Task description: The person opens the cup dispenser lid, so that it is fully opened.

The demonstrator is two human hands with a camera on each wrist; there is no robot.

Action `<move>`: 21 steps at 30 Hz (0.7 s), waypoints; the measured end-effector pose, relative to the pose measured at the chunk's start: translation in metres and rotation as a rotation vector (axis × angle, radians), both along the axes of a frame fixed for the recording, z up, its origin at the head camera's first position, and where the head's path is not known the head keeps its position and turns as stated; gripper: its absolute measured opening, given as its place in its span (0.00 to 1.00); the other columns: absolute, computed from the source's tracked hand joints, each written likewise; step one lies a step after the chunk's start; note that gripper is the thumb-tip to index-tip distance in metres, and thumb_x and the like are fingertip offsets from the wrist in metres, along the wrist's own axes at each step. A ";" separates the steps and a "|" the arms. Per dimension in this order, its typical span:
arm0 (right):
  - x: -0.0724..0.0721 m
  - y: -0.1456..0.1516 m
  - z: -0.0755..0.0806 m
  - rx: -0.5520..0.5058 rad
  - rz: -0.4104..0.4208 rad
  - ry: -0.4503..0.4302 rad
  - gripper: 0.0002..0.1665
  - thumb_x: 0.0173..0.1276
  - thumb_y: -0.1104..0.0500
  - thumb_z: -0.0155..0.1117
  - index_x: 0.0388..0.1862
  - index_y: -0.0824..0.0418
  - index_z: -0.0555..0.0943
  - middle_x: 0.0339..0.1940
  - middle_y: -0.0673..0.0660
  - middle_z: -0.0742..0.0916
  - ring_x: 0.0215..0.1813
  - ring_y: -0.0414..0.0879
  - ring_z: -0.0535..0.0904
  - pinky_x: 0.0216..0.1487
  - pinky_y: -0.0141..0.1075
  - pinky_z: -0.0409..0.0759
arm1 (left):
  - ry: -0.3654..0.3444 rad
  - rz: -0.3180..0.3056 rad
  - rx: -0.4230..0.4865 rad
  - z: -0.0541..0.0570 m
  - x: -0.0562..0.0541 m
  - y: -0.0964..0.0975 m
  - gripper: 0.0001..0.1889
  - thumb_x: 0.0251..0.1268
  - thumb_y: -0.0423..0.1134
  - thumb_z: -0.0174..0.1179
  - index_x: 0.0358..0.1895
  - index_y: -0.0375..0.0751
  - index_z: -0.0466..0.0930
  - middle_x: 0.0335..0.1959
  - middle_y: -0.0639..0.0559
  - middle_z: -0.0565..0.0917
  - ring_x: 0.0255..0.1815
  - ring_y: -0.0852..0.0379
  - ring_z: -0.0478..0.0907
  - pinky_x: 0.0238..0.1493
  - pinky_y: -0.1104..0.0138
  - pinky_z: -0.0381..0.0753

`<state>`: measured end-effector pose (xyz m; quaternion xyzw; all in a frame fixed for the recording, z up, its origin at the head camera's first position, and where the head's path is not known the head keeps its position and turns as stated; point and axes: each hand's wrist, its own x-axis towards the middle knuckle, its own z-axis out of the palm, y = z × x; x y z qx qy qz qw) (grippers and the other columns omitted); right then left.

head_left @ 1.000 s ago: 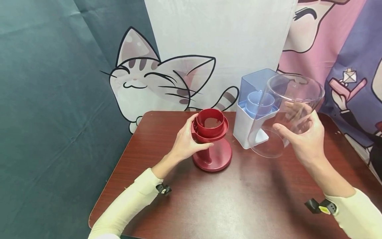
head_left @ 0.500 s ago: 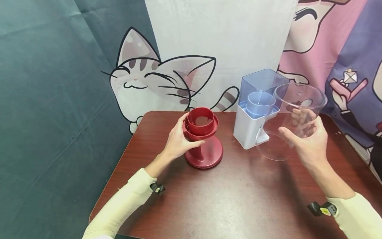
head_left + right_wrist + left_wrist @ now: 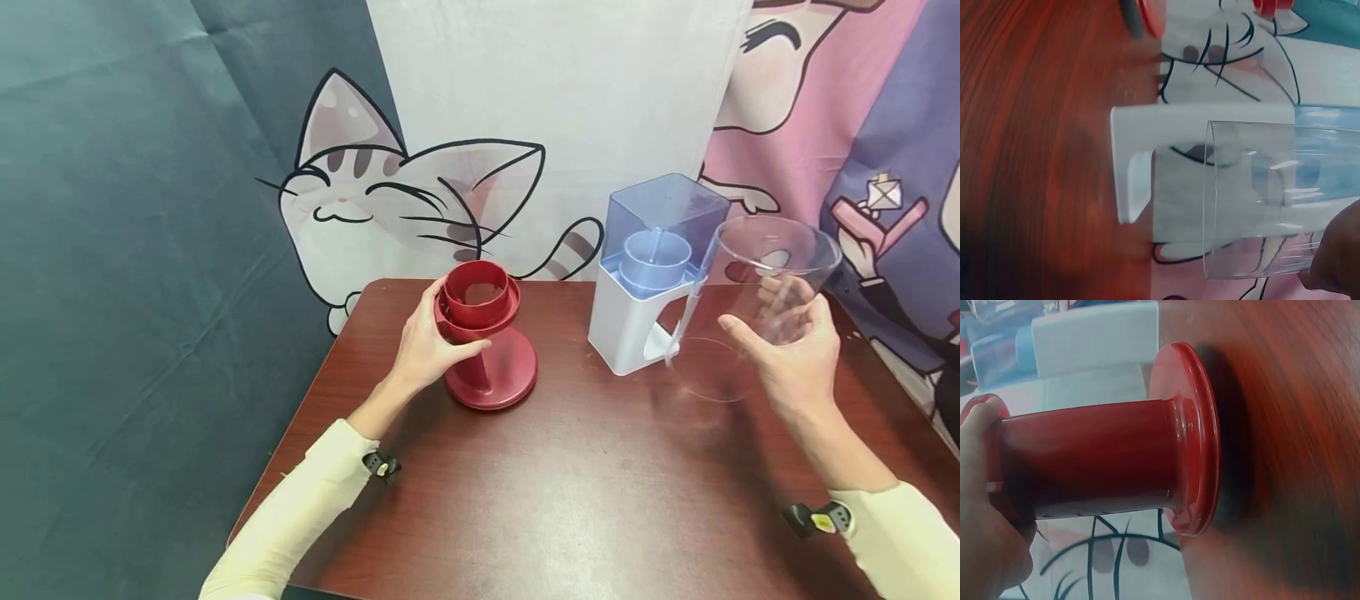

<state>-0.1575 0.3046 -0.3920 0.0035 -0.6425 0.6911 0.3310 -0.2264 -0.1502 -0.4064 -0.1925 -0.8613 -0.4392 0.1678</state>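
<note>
A red stand has a cup-like ring on top, a thick post and a round base. My left hand grips it near the top, with the thumb across the front below the ring. In the left wrist view, a dark shadow lies under the round base; I cannot tell whether it touches the table. My right hand holds a clear cylinder from its right side. The cylinder leans to the right, raised off the table. In the right wrist view its lower rim is apart from the tabletop.
A white dispenser with a see-through blue upper part stands at the table's back, between the two held things and close to the cylinder. The brown table has a far edge near a printed cloth backdrop.
My left hand has moved left and slightly away with the red stand. My right hand has shifted the clear cylinder right and a little lower, off the front of the dispenser.
</note>
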 end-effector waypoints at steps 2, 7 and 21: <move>-0.003 0.005 -0.002 0.038 -0.041 -0.026 0.45 0.49 0.79 0.80 0.67 0.64 0.76 0.60 0.54 0.87 0.61 0.46 0.80 0.61 0.23 0.75 | 0.001 0.015 -0.001 0.000 -0.002 -0.005 0.56 0.50 0.52 0.84 0.81 0.49 0.60 0.74 0.51 0.74 0.70 0.51 0.74 0.60 0.51 0.86; -0.010 0.018 -0.008 0.072 -0.103 -0.049 0.45 0.50 0.77 0.81 0.67 0.60 0.76 0.60 0.52 0.87 0.61 0.43 0.80 0.60 0.22 0.75 | 0.012 0.051 -0.002 0.000 -0.008 -0.017 0.56 0.51 0.51 0.84 0.81 0.47 0.60 0.74 0.49 0.74 0.70 0.50 0.74 0.62 0.51 0.84; -0.029 0.048 -0.016 0.060 -0.240 -0.174 0.47 0.54 0.69 0.83 0.71 0.59 0.71 0.58 0.47 0.83 0.57 0.41 0.77 0.63 0.23 0.74 | 0.039 0.183 -0.014 -0.005 -0.028 -0.052 0.56 0.51 0.53 0.84 0.82 0.49 0.59 0.73 0.48 0.75 0.70 0.49 0.74 0.62 0.48 0.84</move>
